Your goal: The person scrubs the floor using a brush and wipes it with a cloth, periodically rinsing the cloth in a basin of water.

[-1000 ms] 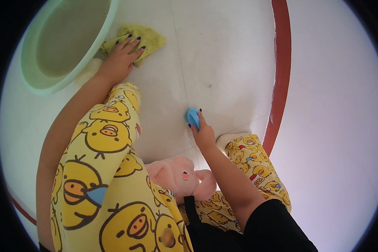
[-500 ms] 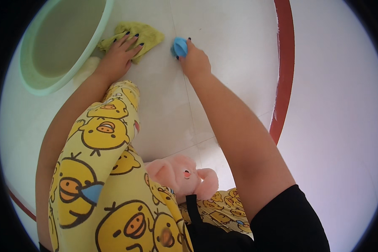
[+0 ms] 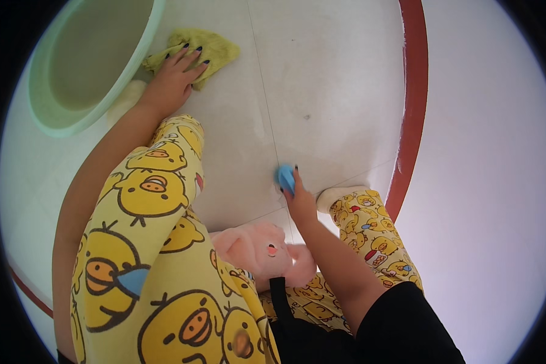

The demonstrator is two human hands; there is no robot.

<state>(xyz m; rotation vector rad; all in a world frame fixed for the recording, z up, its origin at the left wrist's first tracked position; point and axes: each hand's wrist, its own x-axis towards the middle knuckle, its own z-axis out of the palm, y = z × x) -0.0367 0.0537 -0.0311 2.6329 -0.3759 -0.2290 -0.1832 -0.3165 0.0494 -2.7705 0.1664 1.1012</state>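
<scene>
My left hand (image 3: 171, 86) lies flat with fingers spread on a crumpled yellow-green cloth (image 3: 219, 52) on the floor at the upper left. In the middle of the view, my right hand (image 3: 302, 205) grips a small blue scrubbing brush (image 3: 285, 178). Its bristle side faces down onto the pale tiles, beside a tile joint; the fingers and the brush body hide most of the bristles.
A pale green basin (image 3: 141, 57) of cloudy water stands left of the cloth. A pink plush toy (image 3: 255, 246) sits between my legs in yellow patterned trousers (image 3: 133, 236). Along the right runs a dark red skirting strip (image 3: 414, 91) below a white wall (image 3: 485, 151).
My right hand has drawn the blue brush back towards me, down the tile joint and slightly right. My right lower leg now shows. The left hand and cloth have hardly moved.
</scene>
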